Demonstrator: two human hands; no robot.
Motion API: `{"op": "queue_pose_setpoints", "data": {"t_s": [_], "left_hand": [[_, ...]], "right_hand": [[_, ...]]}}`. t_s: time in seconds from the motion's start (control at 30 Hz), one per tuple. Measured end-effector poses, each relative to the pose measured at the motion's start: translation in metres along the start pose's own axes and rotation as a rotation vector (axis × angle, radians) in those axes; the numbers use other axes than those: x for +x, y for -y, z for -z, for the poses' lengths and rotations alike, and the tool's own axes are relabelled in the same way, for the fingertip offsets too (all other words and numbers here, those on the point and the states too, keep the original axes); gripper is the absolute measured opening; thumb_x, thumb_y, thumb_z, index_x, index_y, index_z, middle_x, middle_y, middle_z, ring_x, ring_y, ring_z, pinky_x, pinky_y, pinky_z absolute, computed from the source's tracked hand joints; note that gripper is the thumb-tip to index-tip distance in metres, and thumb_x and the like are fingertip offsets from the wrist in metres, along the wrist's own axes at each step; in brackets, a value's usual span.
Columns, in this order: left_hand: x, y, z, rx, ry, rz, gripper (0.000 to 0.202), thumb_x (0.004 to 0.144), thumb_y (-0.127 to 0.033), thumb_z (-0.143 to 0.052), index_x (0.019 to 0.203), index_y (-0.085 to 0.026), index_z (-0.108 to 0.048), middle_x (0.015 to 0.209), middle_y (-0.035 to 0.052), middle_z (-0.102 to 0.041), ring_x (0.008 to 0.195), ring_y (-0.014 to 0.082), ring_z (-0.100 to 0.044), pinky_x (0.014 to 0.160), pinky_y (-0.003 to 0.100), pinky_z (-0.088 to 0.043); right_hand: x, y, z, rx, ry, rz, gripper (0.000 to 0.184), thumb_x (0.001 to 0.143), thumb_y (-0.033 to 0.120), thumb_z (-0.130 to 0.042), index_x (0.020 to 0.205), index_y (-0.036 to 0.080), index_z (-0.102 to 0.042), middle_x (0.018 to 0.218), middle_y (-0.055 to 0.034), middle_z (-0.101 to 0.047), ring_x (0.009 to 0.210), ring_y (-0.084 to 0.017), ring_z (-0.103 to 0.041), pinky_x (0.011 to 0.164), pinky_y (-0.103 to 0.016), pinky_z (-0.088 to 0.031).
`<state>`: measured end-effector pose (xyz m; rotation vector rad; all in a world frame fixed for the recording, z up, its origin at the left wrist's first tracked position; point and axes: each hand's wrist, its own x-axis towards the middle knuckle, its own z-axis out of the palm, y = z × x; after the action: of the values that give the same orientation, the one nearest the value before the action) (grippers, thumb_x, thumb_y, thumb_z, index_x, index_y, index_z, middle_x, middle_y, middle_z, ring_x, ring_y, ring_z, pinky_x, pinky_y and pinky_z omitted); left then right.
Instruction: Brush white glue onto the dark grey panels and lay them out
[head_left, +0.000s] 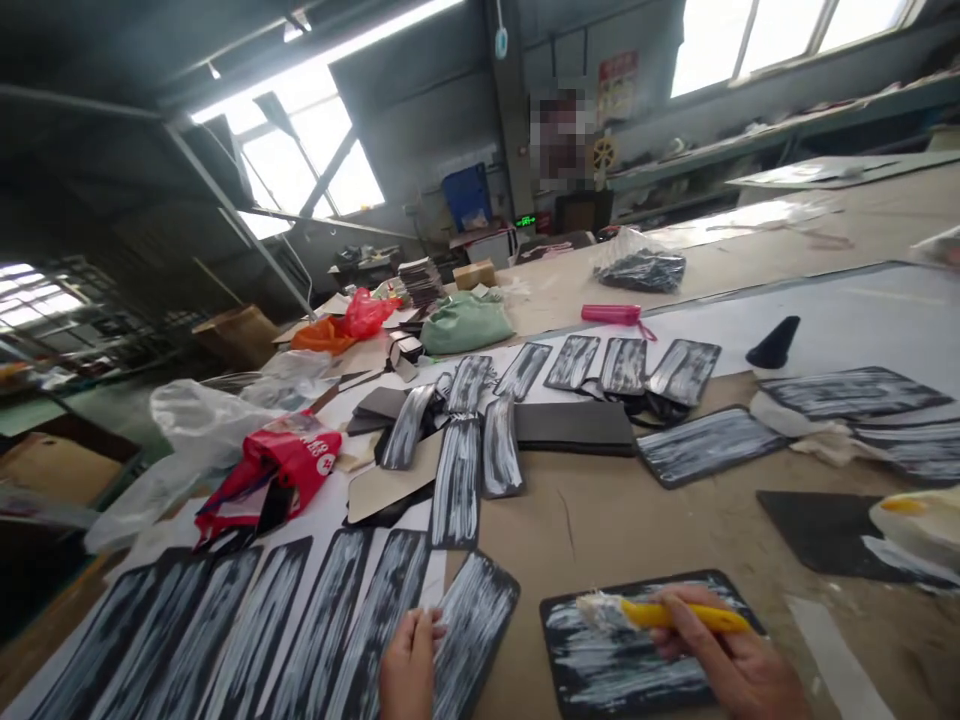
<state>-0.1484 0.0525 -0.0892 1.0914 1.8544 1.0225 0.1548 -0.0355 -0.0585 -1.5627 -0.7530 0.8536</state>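
Observation:
My right hand [731,660] grips a yellow-handled brush [660,614] whose white bristles rest on a black piece [600,670] streaked with white glue, lying at the near edge of the brown table [600,520]. My left hand [409,665] is closed, with its fingers curled on the edge of another glue-streaked black piece [472,625] just to the left. Several more coated black strips [247,630] lie in a row further left on white paper.
More coated pieces [705,445] and a plain black stack [574,425] lie mid-table. A red bag [277,470], clear plastic bags [202,420], a green bag [465,325], a pink tube [611,314] and a black cone [776,343] stand around. A person [559,140] is at the far end.

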Motion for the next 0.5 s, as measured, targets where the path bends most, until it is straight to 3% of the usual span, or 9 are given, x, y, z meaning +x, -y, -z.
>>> {"op": "queue_pose_setpoints", "data": {"t_s": [0.13,0.23,0.3,0.37,0.5], "left_hand": [[0.014,-0.042,-0.058,0.032,0.085,-0.07,0.047,0.058,-0.058,-0.058,0.078,-0.016,-0.063,0.076,0.0081,-0.068,0.073,0.0237,-0.065,0.068,0.035,-0.05],[0.016,-0.061,-0.108,0.199,0.136,-0.206,0.037,0.067,-0.053,-0.054,0.076,-0.017,-0.059,0.07,0.0054,-0.065,0.072,0.0226,-0.064,0.072,0.035,-0.05],[0.019,-0.073,-0.144,0.354,0.19,-0.331,0.028,0.074,-0.044,-0.049,0.08,-0.018,-0.057,0.076,0.0068,-0.066,0.078,0.0229,-0.064,0.076,0.037,-0.05],[0.026,-0.086,-0.181,0.524,0.249,-0.505,0.026,0.076,-0.031,-0.048,0.095,-0.016,-0.056,0.095,0.0111,-0.065,0.096,0.0244,-0.061,0.087,0.04,-0.047],[0.058,-0.122,-0.244,0.909,0.406,-0.82,0.071,0.066,-0.02,-0.06,0.131,-0.012,-0.036,0.139,0.0179,-0.04,0.133,0.029,-0.03,0.107,0.045,-0.028]], "right_hand": [[0.042,-0.014,0.061,-0.064,-0.053,-0.08,0.045,0.07,0.06,-0.06,0.083,0.018,-0.067,0.066,-0.0055,-0.067,0.06,-0.022,-0.065,0.056,-0.028,-0.055],[0.071,-0.018,0.088,-0.084,-0.02,-0.091,0.046,0.069,0.06,-0.059,0.084,0.017,-0.066,0.06,-0.0055,-0.066,0.055,-0.023,-0.064,0.053,-0.029,-0.054],[0.083,-0.015,0.095,-0.068,-0.002,-0.063,0.047,0.071,0.061,-0.058,0.085,0.016,-0.064,0.058,-0.0052,-0.064,0.052,-0.022,-0.062,0.052,-0.029,-0.053],[0.089,-0.009,0.096,-0.039,-0.016,-0.036,0.046,0.074,0.061,-0.056,0.085,0.017,-0.063,0.056,-0.0045,-0.063,0.051,-0.02,-0.06,0.05,-0.027,-0.051],[0.086,-0.002,0.094,0.009,-0.147,-0.038,0.041,0.077,0.06,-0.054,0.08,0.02,-0.063,0.052,-0.0016,-0.058,0.047,-0.017,-0.055,0.047,-0.024,-0.048]]}}
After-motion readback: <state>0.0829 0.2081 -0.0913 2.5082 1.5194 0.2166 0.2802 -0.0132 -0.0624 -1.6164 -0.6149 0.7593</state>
